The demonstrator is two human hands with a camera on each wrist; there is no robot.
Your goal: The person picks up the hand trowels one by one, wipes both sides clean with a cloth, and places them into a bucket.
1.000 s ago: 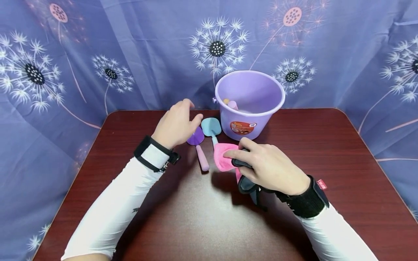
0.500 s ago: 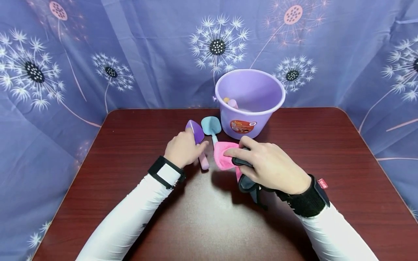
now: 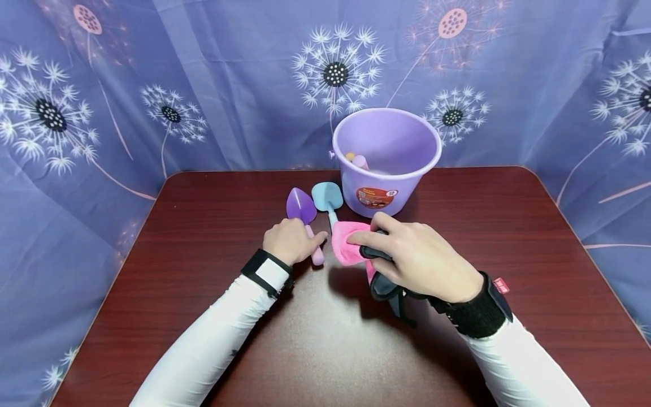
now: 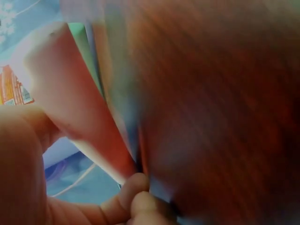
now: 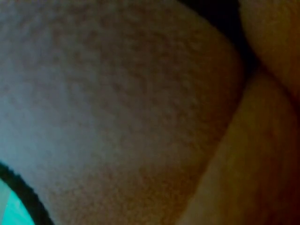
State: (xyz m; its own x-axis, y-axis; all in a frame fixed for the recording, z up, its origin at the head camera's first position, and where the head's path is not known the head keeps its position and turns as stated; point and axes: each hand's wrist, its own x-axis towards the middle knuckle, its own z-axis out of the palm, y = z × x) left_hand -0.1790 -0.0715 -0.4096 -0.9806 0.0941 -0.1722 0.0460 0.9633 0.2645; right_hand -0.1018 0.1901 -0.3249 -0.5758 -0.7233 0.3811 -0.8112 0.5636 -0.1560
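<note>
In the head view my left hand (image 3: 289, 242) is at the pink handle of a purple toy trowel (image 3: 301, 207), which lies on the table. Thumb and fingers curl around that handle (image 4: 79, 93) in the left wrist view. My right hand (image 3: 422, 257) pinches a pink fleecy cloth item (image 3: 346, 243) with black trim. Dark parts of this item hang below the palm, and the hand hides much of it. The right wrist view is filled by dim, blurred fabric and skin. A light blue toy shovel (image 3: 328, 196) lies between the hands, its handle end behind the pink cloth.
A purple bucket (image 3: 351, 186) with an orange label stands at the back of the dark red table (image 3: 508, 226). Inside it are a pink handle end (image 3: 360, 162) and a small yellow thing (image 3: 350, 156). A blue dandelion-print curtain (image 3: 244, 85) hangs behind.
My left hand has come down and toward me, from above the trowel's purple blade to its pink handle. The right hand with the pink cloth item has stayed put.
</note>
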